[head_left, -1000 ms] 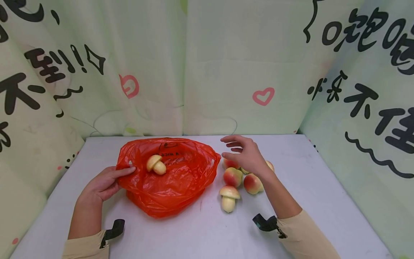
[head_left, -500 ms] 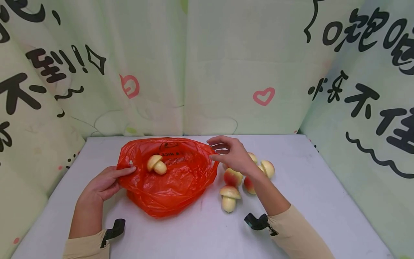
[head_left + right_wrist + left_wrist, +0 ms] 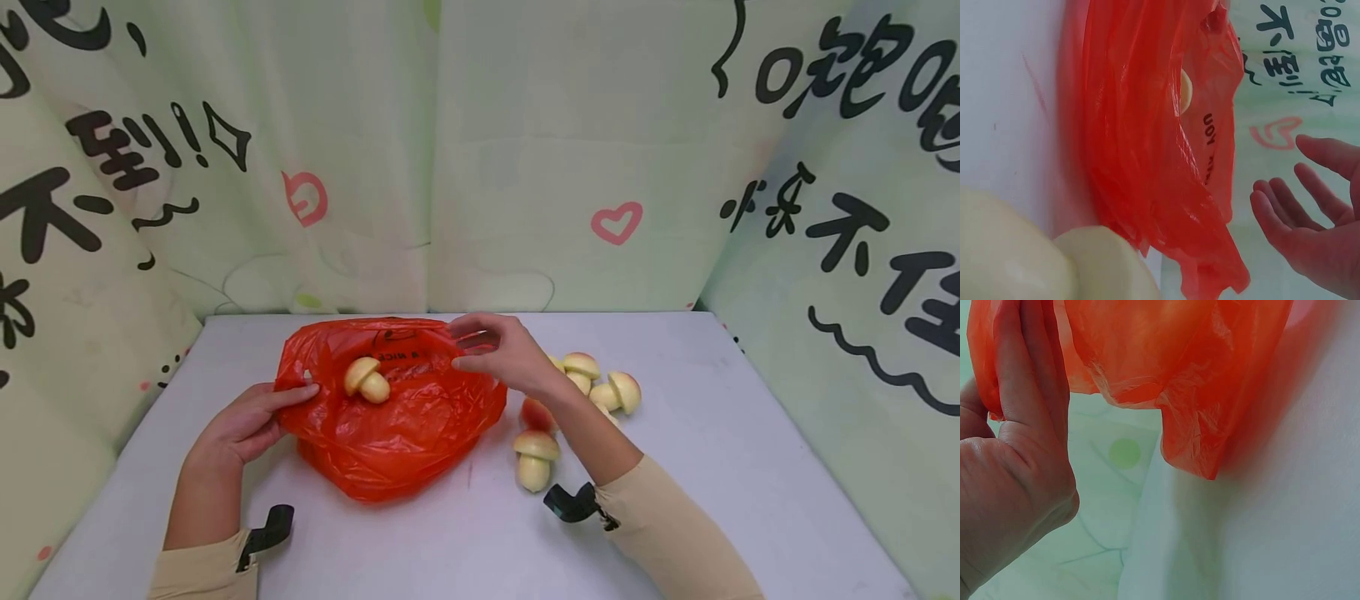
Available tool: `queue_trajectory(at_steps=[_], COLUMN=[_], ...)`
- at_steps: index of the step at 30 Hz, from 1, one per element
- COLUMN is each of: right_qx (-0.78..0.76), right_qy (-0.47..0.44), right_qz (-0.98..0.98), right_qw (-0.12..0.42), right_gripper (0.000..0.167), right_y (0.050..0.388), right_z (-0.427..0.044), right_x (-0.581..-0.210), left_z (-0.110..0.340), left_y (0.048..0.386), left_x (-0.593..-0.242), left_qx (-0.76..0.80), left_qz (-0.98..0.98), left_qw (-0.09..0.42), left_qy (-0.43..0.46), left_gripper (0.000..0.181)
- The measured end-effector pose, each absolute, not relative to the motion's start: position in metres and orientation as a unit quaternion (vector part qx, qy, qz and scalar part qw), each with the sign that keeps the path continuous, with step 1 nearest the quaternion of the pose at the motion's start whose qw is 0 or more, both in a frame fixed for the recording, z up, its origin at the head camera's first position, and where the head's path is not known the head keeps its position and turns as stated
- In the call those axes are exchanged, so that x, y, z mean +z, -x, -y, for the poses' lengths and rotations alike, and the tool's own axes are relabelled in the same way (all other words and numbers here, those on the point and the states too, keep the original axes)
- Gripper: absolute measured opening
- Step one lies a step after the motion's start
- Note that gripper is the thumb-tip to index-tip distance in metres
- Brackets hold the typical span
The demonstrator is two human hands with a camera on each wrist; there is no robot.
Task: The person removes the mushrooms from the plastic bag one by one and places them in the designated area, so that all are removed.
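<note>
A red plastic bag (image 3: 405, 450) lies with its mouth spread on the table, and a toy mushroom (image 3: 366, 381) with a tan cap sits in it. My left hand (image 3: 243, 421) pinches the bag's left rim between thumb and fingers; in the left wrist view the thin red film (image 3: 1191, 369) hangs beside those fingers. Over the bag's right rim hovers my right hand (image 3: 506, 354), fingers loosely bent. In the right wrist view that hand (image 3: 1319, 215) holds nothing and is apart from the bag (image 3: 1135, 137).
Right of the bag, several toy mushrooms lie grouped: an upright one (image 3: 536, 460) in front, a tipped one (image 3: 622, 392) at the right, another (image 3: 581, 367) behind. The right forearm partly covers the group. Printed curtains (image 3: 510, 150) surround the white table (image 3: 420, 550).
My right hand has moved left, from above the mushroom group to over the bag's right rim. The left hand keeps its hold on the bag, and the mushroom in it stays put.
</note>
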State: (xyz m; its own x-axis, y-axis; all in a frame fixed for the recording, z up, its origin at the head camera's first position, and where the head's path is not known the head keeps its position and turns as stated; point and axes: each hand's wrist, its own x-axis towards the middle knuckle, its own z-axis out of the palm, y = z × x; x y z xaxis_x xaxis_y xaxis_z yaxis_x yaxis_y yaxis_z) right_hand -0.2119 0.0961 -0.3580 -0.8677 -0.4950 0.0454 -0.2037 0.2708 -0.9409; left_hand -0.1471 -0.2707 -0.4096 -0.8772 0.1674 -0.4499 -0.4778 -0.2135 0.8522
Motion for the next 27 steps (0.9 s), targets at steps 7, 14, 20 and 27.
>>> queue_trajectory(at_steps=[7,14,20,27], right_qx=[-0.543,-0.514,-0.498,-0.486], right_qy=[0.244,0.264,0.265,0.284], right_qz=[-0.789,-0.799,-0.800,-0.797], right_qw=[0.154,0.168,0.203,0.216], right_gripper=[0.040,0.040,0.041,0.040], right_y=[0.218,0.224,0.228,0.229], right_z=[-0.074,-0.055,-0.042,-0.028], right_x=[-0.358,-0.360,-0.361,-0.360], left_z=[0.271,0.270,0.270,0.271], left_y=[0.146,0.147,0.146,0.146], left_x=[-0.409,-0.409,-0.408,-0.409], left_qx=[0.762,0.765,0.762,0.764], left_qz=[-0.597,-0.594,-0.597,-0.597], left_qw=[0.208,0.207,0.207,0.207], left_qy=[0.140,0.137,0.138,0.132], left_gripper=[0.058,0.060,0.062,0.063])
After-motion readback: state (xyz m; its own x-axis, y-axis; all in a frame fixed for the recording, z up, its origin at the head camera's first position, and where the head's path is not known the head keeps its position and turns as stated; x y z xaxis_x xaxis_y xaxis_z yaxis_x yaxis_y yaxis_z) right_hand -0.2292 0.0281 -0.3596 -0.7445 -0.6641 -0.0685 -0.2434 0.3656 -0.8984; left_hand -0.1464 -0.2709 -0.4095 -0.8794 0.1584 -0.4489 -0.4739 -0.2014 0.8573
